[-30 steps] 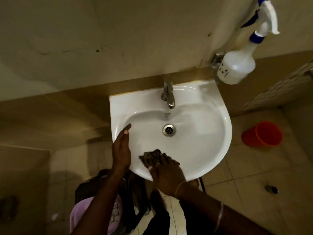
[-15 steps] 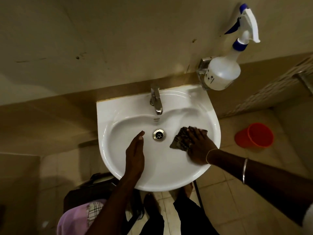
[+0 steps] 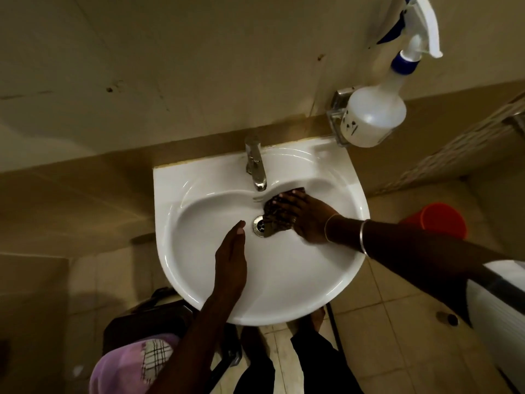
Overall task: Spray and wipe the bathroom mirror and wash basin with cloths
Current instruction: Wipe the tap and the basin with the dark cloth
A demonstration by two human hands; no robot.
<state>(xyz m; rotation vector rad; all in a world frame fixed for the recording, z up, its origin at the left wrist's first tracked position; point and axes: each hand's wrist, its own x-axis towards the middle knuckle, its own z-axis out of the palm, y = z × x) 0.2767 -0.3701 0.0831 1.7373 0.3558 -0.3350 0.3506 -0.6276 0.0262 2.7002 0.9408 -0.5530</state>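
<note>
Seen from the head, the cloth [image 3: 277, 216] is dark, patterned and bunched. It lies in the bowl of the white basin [image 3: 199, 194] below the tap [image 3: 255, 163], with its edge at the drain [image 3: 259, 226]. The right hand [image 3: 308, 220] presses it down, fingers [image 3: 284, 203] straight and slightly spread on top. The left hand [image 3: 230, 263] lies flat beside the drain, fingers together. A spray bottle [image 3: 372, 115] sits by the basin's back right corner, and a red bucket [image 3: 437, 223] stands on the tiled floor.

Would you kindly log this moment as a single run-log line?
step: wipe wash basin | right hand: presses dark cloth beside drain | left hand: fingers straight, inside bowl | spray bottle: in wall holder
</note>
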